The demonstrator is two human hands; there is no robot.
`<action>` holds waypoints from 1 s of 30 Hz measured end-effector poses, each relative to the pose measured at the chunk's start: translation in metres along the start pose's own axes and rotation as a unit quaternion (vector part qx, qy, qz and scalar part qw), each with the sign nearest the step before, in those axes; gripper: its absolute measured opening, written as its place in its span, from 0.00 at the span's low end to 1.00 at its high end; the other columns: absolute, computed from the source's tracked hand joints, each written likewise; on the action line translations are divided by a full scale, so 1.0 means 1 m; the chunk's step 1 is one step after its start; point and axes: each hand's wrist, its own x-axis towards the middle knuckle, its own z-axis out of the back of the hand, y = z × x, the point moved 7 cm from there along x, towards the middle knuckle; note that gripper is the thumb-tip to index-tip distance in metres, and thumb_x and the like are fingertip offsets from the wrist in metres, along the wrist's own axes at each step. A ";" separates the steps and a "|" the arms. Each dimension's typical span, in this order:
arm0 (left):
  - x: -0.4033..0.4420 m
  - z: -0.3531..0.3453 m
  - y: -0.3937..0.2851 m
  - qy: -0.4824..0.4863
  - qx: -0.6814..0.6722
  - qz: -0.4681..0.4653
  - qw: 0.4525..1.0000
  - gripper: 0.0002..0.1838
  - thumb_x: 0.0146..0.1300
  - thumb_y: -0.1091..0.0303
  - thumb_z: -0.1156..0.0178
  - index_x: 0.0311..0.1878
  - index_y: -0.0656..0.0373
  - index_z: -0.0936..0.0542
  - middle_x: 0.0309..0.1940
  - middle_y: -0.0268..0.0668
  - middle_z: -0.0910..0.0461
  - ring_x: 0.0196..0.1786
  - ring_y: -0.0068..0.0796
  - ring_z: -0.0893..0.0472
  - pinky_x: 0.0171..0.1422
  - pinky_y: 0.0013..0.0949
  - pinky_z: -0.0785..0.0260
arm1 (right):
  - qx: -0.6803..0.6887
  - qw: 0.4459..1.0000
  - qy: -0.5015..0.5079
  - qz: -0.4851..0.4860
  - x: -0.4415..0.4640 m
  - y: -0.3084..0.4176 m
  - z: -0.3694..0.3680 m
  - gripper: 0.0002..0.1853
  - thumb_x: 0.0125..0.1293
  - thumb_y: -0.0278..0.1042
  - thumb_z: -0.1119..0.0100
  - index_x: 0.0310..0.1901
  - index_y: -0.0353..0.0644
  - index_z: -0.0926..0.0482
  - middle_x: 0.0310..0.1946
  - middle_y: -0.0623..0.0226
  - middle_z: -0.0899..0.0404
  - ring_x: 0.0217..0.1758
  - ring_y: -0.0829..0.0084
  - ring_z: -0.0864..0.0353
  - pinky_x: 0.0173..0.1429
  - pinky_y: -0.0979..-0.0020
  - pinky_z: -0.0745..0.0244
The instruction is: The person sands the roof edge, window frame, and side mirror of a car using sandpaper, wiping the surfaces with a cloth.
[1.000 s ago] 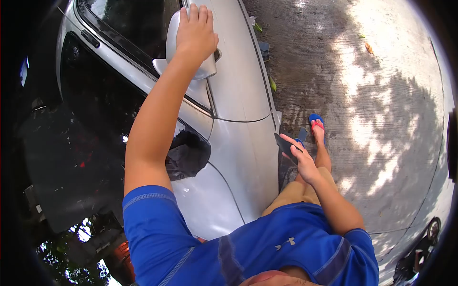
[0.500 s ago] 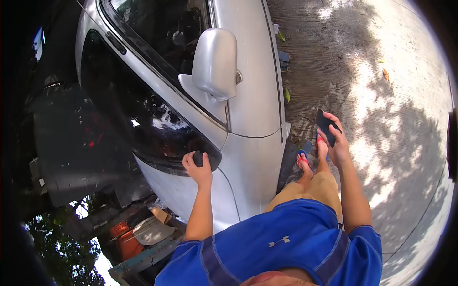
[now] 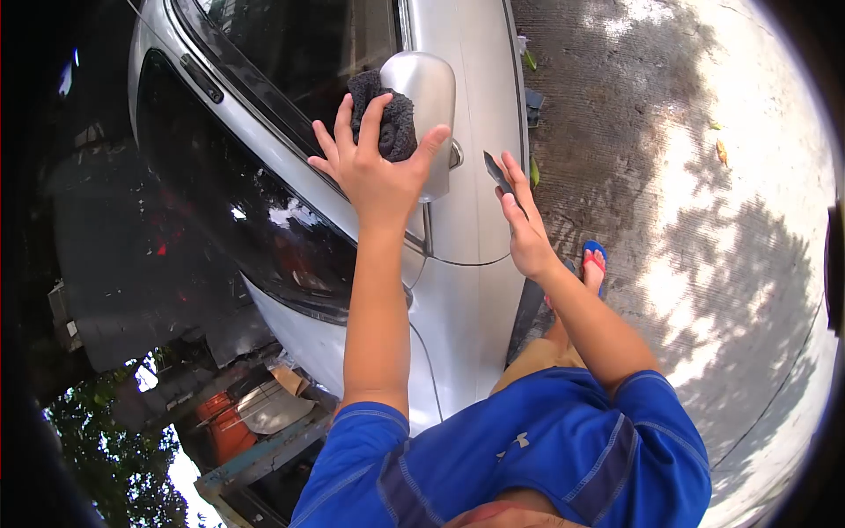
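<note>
My left hand (image 3: 380, 180), its fingers spread, presses a crumpled dark grey cloth (image 3: 398, 126) against the silver side mirror (image 3: 429, 92) of a car. Part of the cloth shows above and between the fingers. To the right, over the car's silver side panel, my right hand (image 3: 531, 233) holds a thin dark flat object (image 3: 498, 176) between thumb and fingers. It is seen nearly edge-on, clear of the mirror.
The car's dark glass (image 3: 220, 194) spans the left side. Patterned concrete ground (image 3: 616, 158) lies on the right, with a few leaves and my foot in a blue and red flip-flop (image 3: 595, 257). An orange object (image 3: 231, 427) is at the lower left.
My left hand first left the mirror for the dark glass lower down, then came back up with the cloth. My right hand went outward, then moved up and left, its flat object turning edge-on.
</note>
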 end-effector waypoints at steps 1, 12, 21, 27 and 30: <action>-0.001 -0.003 0.001 0.003 -0.012 0.006 1.000 0.30 0.51 0.47 0.13 0.54 0.51 0.10 0.65 0.50 0.22 0.68 0.60 0.23 0.70 0.56 0.27 | 0.001 1.000 -0.006 0.006 0.004 0.000 0.001 0.38 0.89 0.50 0.59 0.89 0.39 0.54 0.90 0.52 0.54 0.94 0.56 0.58 0.92 0.56 0.58; 0.052 -0.019 0.004 0.034 -0.012 -0.223 0.974 0.20 0.46 0.52 0.18 0.33 0.53 0.17 0.37 0.35 0.20 0.34 0.43 0.16 0.34 0.44 0.22 | -0.297 0.923 -0.004 0.247 0.005 -0.006 -0.096 0.39 0.87 0.44 0.54 0.88 0.31 0.54 0.90 0.42 0.55 0.93 0.44 0.57 0.92 0.45 0.64; 0.131 0.048 0.087 -0.115 -0.073 -0.373 0.918 0.21 0.53 0.56 0.13 0.41 0.56 0.14 0.38 0.34 0.15 0.35 0.35 0.14 0.42 0.35 0.19 | -0.368 0.884 -0.043 0.285 0.071 0.038 -0.114 0.41 0.85 0.49 0.54 0.88 0.34 0.54 0.91 0.45 0.60 0.94 0.44 0.64 0.91 0.38 0.70; 0.145 0.043 0.127 -0.043 -0.226 -0.290 0.929 0.20 0.68 0.60 0.19 0.54 0.62 0.13 0.43 0.32 0.12 0.44 0.20 0.16 0.54 0.27 0.23 | -0.303 0.916 -0.118 0.233 0.132 0.053 -0.081 0.42 0.87 0.54 0.62 0.87 0.28 0.55 0.88 0.36 0.56 0.93 0.40 0.60 0.91 0.40 0.69; 0.153 0.050 0.149 0.047 -0.211 -0.253 0.943 0.22 0.70 0.60 0.22 0.58 0.64 0.15 0.48 0.34 0.11 0.49 0.22 0.16 0.59 0.28 0.24 | -0.330 0.901 -0.097 0.266 0.061 0.013 -0.110 0.42 0.88 0.55 0.63 0.85 0.25 0.54 0.87 0.32 0.54 0.92 0.38 0.58 0.92 0.43 0.67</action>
